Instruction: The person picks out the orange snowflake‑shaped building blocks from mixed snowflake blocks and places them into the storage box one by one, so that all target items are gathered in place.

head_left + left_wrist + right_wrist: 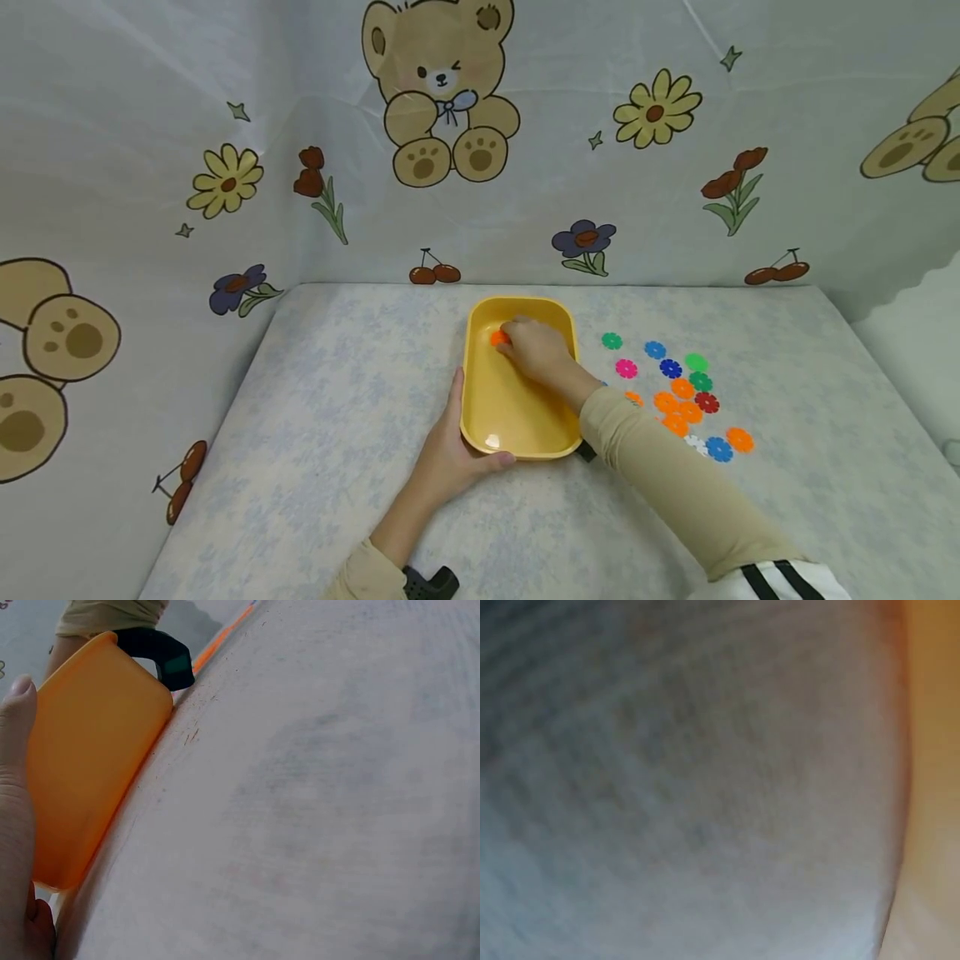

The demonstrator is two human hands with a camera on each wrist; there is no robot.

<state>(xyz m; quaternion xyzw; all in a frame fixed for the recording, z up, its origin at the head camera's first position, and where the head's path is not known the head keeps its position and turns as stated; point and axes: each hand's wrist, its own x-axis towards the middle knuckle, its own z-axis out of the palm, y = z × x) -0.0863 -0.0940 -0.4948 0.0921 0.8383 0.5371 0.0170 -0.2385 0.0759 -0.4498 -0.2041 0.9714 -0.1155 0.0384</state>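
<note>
A yellow plastic tray with rounded corners lies on the table. My left hand holds its near left corner, thumb along the near edge and fingers along the left side; the left wrist view shows the thumb against the tray's outer wall. Inside the far part of the tray, my right hand has its fingers curled and pinches an orange flower-shaped disc at the fingertips. The hand hides part of that disc. The right wrist view is blurred and shows only a strip of yellow at the right edge.
Several flower-shaped discs in orange, blue, green, red, pink and white lie scattered right of the tray; the right forearm covers some. A dark wrist strap is on the left wrist. A printed cloth hangs behind the table.
</note>
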